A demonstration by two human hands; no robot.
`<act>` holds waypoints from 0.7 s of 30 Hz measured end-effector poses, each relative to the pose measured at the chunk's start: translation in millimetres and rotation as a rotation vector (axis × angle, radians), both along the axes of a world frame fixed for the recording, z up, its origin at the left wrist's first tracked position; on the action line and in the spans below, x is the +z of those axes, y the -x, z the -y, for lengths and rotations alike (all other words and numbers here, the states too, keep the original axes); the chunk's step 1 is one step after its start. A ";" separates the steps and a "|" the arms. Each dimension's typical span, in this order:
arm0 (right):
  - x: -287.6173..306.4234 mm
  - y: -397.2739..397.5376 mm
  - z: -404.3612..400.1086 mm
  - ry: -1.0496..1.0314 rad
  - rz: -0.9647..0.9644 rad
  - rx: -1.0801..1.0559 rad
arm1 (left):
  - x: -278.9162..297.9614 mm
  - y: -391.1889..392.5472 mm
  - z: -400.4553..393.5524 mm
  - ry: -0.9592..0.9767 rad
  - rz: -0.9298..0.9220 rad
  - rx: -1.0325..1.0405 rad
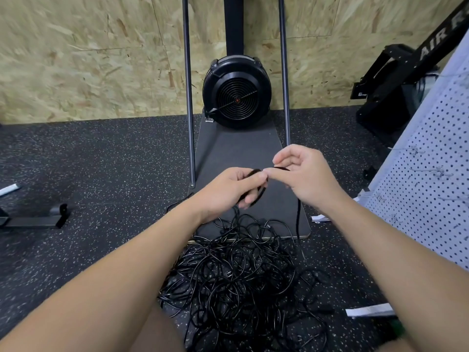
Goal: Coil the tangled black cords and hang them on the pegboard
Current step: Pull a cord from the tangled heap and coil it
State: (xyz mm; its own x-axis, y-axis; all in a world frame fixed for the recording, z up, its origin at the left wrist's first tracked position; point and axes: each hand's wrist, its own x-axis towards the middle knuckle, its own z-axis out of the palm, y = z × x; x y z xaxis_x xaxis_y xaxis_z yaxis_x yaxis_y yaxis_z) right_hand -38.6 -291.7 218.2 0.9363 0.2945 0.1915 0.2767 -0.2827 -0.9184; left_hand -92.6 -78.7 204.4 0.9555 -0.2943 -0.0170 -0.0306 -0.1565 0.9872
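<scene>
A big tangle of thin black cords (241,270) lies on the speckled floor between my forearms. My left hand (228,191) grips a small coil of black cord (258,196) with curled fingers. My right hand (302,174) pinches the same cord just to the right of the left thumb, and a strand (299,217) hangs from it down toward the pile. The white pegboard (431,189) leans at the right, with several wire hooks on it.
A black fan machine (237,91) on a dark base plate (243,148) stands ahead against the chipboard wall, flanked by two metal poles (189,105). Black equipment (396,80) sits far right, a black bracket (38,218) on the floor at left. White paper strips (368,311) lie near the pegboard.
</scene>
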 end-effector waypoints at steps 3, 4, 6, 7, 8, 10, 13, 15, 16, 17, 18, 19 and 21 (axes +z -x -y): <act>-10.5 -6.4 1.7 -0.009 -0.012 -0.006 | -2.4 0.7 5.4 0.108 -0.041 0.010; -15.6 -6.7 1.5 -0.025 -0.036 0.004 | -2.4 0.7 7.4 0.136 -0.046 0.035; -24.6 -5.0 0.2 -0.021 -0.099 0.029 | -1.1 0.1 10.1 0.198 -0.045 0.097; -28.5 -2.5 -0.3 0.006 -0.149 0.047 | 1.2 -0.3 10.4 0.230 -0.042 0.128; -32.6 -0.2 -0.7 0.047 -0.215 0.074 | 3.5 -1.0 10.1 0.269 -0.041 0.154; -43.3 1.5 0.0 0.207 -0.322 0.141 | 7.2 -2.5 9.0 0.352 -0.047 0.211; -60.4 5.2 -2.3 0.339 -0.443 0.260 | 8.4 -4.8 5.9 0.464 -0.073 0.332; -65.9 6.5 -6.2 0.264 -0.513 0.240 | 6.4 -7.1 1.3 0.490 -0.083 0.386; -66.8 6.3 -8.6 0.206 -0.540 0.198 | 5.1 -8.0 -1.5 0.493 -0.087 0.399; -66.3 6.6 -10.6 0.143 -0.563 0.147 | 3.6 -8.6 -4.1 0.496 -0.091 0.412; -65.8 5.5 -12.0 0.088 -0.571 0.090 | 2.4 -8.8 -6.3 0.498 -0.094 0.426; -65.3 3.1 -12.3 0.046 -0.562 0.032 | 1.5 -9.0 -7.5 0.499 -0.098 0.445; -63.6 -2.1 -10.3 0.009 -0.508 -0.082 | 1.2 -9.6 -9.1 0.494 -0.101 0.486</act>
